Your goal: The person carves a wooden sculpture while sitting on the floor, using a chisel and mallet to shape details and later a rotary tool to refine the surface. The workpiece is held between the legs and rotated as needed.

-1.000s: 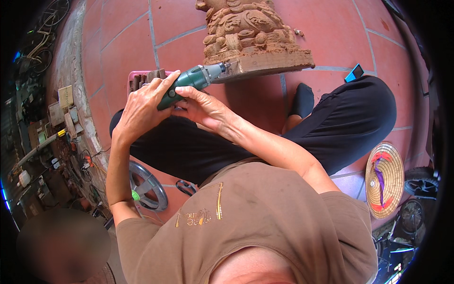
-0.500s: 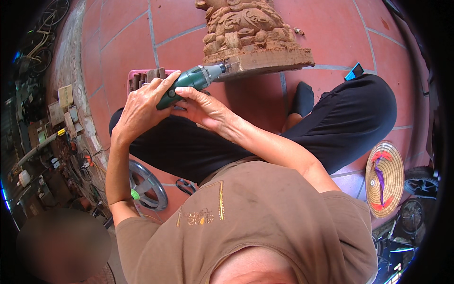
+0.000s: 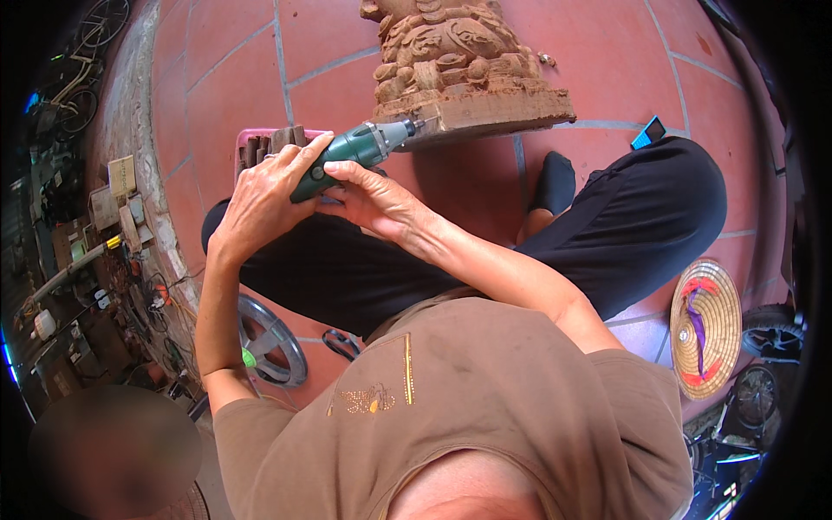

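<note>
Both of my hands grip a green and grey rotary tool in front of my crossed legs. Over its back end wraps my left hand, closed, with the index finger stretched along the body. My right hand closes round it from the near side, thumb on the casing. A thin metal bit sticks out of the tool's nose toward the base edge of a carved brown wooden sculpture. Whether the bit touches the wood, I cannot tell. The sculpture's flat base faces me.
Behind my left hand, a pink tray holds several brown sticks. A blue phone-like device lies past my right knee. A woven hat lies at right, a wheel at lower left. Clutter lines the left side, with a blurred person at lower left.
The tool and both hands have shifted very slightly to the right and nearer. The nose and bit now sit a touch lower along the base edge. The grip is the same.
</note>
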Tool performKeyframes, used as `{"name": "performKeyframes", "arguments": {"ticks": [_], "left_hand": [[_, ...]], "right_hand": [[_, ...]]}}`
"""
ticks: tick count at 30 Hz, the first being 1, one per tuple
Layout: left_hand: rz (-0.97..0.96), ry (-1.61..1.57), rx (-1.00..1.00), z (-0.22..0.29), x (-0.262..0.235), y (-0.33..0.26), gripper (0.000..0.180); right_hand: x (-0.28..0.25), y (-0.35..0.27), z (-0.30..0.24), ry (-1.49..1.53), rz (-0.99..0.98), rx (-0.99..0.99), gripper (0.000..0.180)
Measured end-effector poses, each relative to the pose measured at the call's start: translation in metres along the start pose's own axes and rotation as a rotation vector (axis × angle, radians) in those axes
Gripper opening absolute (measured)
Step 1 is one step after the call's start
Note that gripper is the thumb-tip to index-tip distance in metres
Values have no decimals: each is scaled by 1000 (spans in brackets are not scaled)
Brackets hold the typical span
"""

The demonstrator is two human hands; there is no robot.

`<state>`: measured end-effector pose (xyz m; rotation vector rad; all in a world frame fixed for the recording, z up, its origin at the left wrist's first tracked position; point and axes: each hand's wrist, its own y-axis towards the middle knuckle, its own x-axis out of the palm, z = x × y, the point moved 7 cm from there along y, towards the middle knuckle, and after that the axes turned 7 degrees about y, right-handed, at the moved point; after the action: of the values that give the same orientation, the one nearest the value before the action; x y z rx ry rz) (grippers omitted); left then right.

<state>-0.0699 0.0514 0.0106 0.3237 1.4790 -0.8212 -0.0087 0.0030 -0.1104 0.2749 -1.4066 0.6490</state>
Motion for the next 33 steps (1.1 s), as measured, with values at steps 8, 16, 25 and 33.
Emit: {"name": "performKeyframes", "arguments": {"ticks": [8, 16, 25, 33], "left_hand": [[50, -7, 1, -6, 0, 7, 84], [35, -26, 10, -2, 3, 1, 87], [-12, -15, 16, 10, 2, -9, 86], [-61, -19, -20, 5, 6, -11, 87]], "right_hand": [[-3, 10, -7, -26, 33, 4, 45], [-7, 4, -1, 5, 24, 4, 46], [-5, -14, 11, 16, 12, 4, 44], [-5, -13, 16, 42, 17, 33, 45]]}}
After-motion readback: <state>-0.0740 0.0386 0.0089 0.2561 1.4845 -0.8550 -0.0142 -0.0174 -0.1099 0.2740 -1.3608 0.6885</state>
